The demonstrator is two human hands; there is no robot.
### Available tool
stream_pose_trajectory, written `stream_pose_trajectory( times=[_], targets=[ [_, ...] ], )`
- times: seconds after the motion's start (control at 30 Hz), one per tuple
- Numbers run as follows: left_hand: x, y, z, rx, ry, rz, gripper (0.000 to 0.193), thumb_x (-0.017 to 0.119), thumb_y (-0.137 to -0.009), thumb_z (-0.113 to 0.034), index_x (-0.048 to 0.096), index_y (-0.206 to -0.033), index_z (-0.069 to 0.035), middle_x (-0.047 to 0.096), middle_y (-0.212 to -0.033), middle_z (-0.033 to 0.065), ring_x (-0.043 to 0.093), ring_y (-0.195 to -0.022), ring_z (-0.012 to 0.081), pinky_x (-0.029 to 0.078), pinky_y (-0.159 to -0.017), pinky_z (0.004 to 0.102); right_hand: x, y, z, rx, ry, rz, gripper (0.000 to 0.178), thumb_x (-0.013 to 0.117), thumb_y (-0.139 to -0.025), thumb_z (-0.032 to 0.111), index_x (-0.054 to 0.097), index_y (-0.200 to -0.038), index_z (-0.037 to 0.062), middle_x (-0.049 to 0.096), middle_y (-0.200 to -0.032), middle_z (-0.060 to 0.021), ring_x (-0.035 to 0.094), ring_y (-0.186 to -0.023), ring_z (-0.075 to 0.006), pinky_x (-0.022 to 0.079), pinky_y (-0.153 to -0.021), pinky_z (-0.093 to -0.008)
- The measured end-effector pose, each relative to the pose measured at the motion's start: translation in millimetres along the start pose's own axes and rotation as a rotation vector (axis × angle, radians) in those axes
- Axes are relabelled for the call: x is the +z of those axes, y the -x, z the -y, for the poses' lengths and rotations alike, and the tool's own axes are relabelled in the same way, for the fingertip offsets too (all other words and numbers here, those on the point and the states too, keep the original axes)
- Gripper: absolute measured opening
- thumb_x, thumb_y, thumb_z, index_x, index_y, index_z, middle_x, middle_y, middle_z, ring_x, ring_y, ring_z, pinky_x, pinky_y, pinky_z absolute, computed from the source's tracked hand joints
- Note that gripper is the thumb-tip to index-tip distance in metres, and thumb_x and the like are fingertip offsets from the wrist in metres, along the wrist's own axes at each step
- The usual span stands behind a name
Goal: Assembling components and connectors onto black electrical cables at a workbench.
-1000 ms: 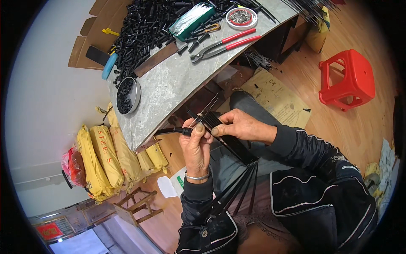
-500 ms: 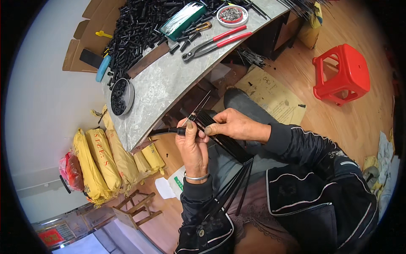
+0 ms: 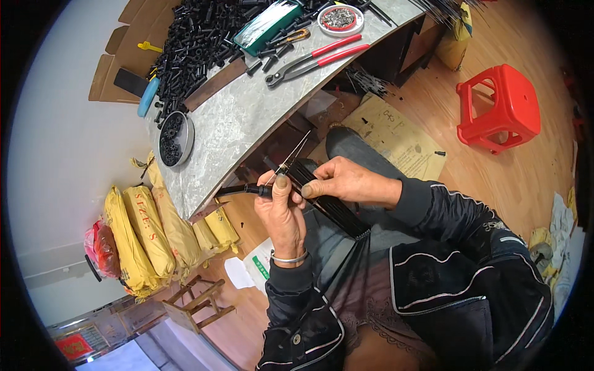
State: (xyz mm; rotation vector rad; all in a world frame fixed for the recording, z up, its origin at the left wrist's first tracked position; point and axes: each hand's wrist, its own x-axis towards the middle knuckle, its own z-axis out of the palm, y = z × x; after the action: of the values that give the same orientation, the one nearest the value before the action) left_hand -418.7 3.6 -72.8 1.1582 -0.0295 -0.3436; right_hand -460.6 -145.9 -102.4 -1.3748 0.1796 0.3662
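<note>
A bundle of thin black ribs that looks like an umbrella frame (image 3: 337, 217) lies slantwise over my lap. My left hand (image 3: 281, 213) is closed at its upper end, thumb pressed beside a small pale joint. Thin metal wires (image 3: 301, 148) stick up from that joint. A black tube (image 3: 244, 189) juts out to the left from under my left fingers. My right hand (image 3: 352, 183) pinches the ribs between thumb and fingers, just right of my left hand. Its fingertips are partly hidden behind the ribs. The lower ends of the ribs fan out, blurred, toward my left sleeve.
On the grey table (image 3: 223, 133) lie red-handled pincers (image 3: 315, 60), a round dish of black rings (image 3: 176, 140), a green tray (image 3: 266, 28), a white bowl of metal bits (image 3: 340, 20) and heaped black plastic parts (image 3: 192, 62). A red stool (image 3: 501, 108) stands right; yellow sacks (image 3: 148, 229) lean left.
Both hands keep their grip in nearly the same place. The lower ends of the ribs have shifted and now look blurred.
</note>
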Motion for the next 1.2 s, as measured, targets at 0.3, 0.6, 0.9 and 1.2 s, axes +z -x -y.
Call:
stream_pose_trajectory(
  times=[0.3,0.6,0.9,1.2],
  targets=[
    [-5,-2,6,-0.062,0.099,0.046,0.023,0.067,-0.090,-0.021,0.055,-0.104,-0.007,0.056,-0.077,-0.0014,0.051,-0.059,0.0073,0.039,-0.047,0.0195,0,1,-1,0.034,-0.184,0.068,0.036,0.070,-0.086,0.034,0.068,-0.085,-0.0011,0.062,-0.073,0.0008,0.051,-0.068,-0.0050,0.041,-0.059,-0.0223],
    [-12,-4,3,-0.077,0.136,0.089,0.027,0.068,-0.088,-0.020,0.057,-0.108,-0.005,0.060,-0.082,0.0015,0.052,-0.059,0.0085,0.041,-0.047,0.0198,8,8,26,-0.133,0.114,-0.055,0.026,0.070,-0.086,0.022,0.067,-0.094,-0.0024,0.068,-0.081,-0.0032,0.059,-0.075,-0.0071,0.048,-0.069,-0.0225],
    [-4,4,-4,-0.037,0.019,0.089,0.019,0.066,-0.090,-0.018,0.057,-0.102,-0.006,0.059,-0.080,0.0000,0.051,-0.057,0.0065,0.038,-0.047,0.0184,3,-2,12,-0.035,-0.236,0.182,0.027,0.069,-0.087,0.021,0.063,-0.101,-0.0013,0.067,-0.087,-0.0032,0.062,-0.081,-0.0094,0.050,-0.076,-0.0237],
    [1,1,-20,-0.078,-0.176,0.041,0.022,0.066,-0.090,-0.019,0.059,-0.099,-0.001,0.055,-0.068,0.0009,0.046,-0.052,0.0054,0.034,-0.046,0.0181,24,5,24,-0.243,-0.430,0.047,0.036,0.061,-0.089,0.004,0.041,-0.118,-0.0017,0.059,-0.089,-0.0064,0.061,-0.072,-0.0108,0.055,-0.062,-0.0258]
  ],
)
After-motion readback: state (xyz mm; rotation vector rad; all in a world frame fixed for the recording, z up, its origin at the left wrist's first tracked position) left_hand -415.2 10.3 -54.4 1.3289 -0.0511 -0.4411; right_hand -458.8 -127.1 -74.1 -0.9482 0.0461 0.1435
